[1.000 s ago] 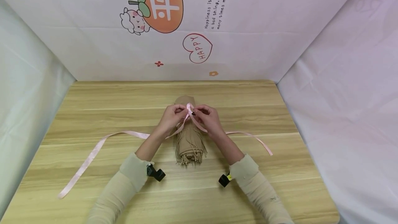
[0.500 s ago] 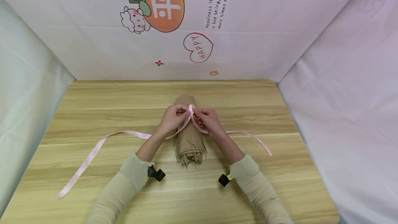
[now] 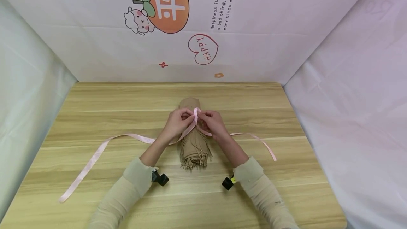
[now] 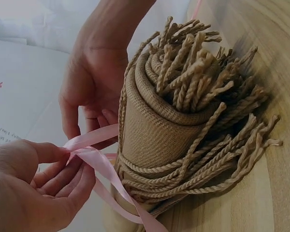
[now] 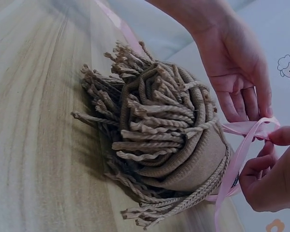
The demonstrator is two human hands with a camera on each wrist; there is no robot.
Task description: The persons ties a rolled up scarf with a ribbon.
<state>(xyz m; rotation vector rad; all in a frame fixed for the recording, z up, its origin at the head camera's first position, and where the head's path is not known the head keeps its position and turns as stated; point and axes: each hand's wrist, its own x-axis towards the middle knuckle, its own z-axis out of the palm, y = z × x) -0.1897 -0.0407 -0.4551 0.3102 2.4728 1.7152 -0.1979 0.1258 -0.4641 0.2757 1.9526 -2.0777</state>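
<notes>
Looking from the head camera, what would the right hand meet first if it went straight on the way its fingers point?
Past the pink ribbon that the right hand pinches, probably the left hand, just opposite, though exact depth is unclear.

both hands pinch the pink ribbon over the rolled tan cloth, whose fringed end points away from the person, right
No: the fringed end of the rolled tan cloth points toward the person in the head view. Left hand and right hand do pinch the pink ribbon.
</notes>
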